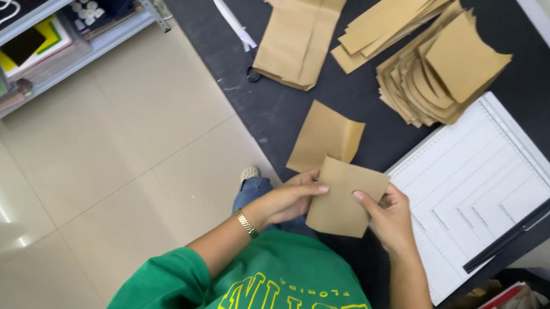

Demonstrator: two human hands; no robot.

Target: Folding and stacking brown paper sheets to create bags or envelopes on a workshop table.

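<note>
I hold the paper piece (345, 196) between my left hand (286, 200) and right hand (390, 217), just before the worktop (282, 108). Behind that piece lies a second sheet (325, 137); the paper cutter (476, 186) sits to its right. Behind the cutter lies a stack of cut pieces (439, 70), with scissors (236, 27) far left of it.

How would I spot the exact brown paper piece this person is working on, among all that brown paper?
Start at the white paper trimmer on the dark table. Just off its near left corner, the left hand and right hand pinch one brown paper piece between them. Unlike the loose sheet lying flat beyond it and the stacks farther back, it is lifted off the table, held by both hands.
</note>
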